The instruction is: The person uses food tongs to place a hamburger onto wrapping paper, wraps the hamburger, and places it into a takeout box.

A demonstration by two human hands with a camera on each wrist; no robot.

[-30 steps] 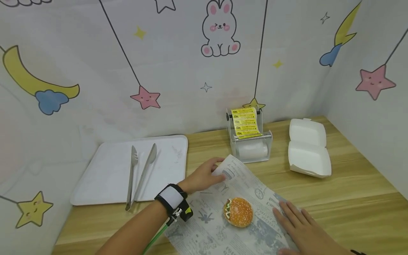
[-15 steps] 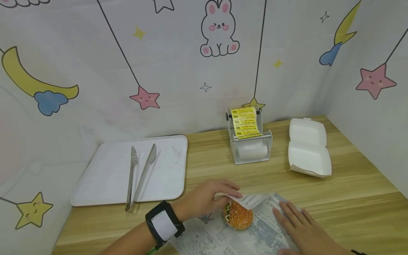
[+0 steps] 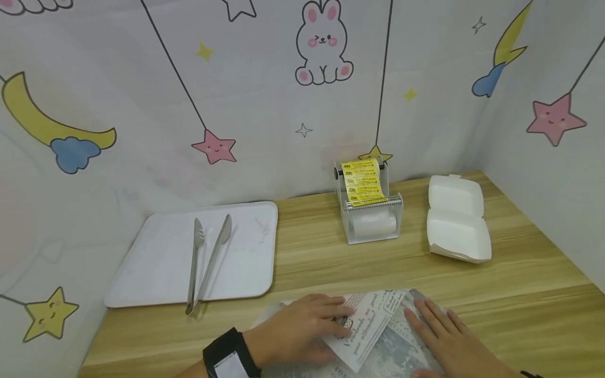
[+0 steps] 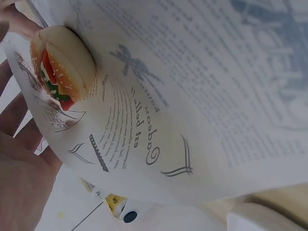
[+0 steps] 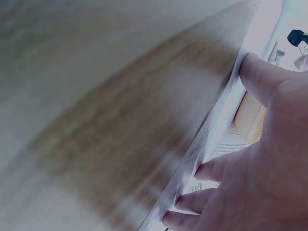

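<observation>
A sheet of printed greaseproof paper (image 3: 392,352) lies on the table, its far part folded toward me. Under that fold, hidden in the head view, is a hamburger; the left wrist view shows the hamburger (image 4: 67,65) with its sesame bun and red and green filling against the paper. My left hand (image 3: 302,325) rests its outstretched fingers on the folded flap, over where the hamburger sits. Flat on the right edge of the paper, my right hand (image 3: 444,336) presses with straight fingers. The right wrist view shows the right hand (image 5: 255,168) along the paper's edge.
A white tray (image 3: 165,262) at the left carries metal tongs (image 3: 194,262). At the back stands a label dispenser (image 3: 373,226) with a roll of yellow labels (image 3: 363,181). An opened white foam box (image 3: 458,236) is at the right. Walls close off the back and sides.
My left hand has drawn the paper's far corner toward me and over the hamburger, then spread its fingers on the flap. My right hand has stayed on the right edge.
</observation>
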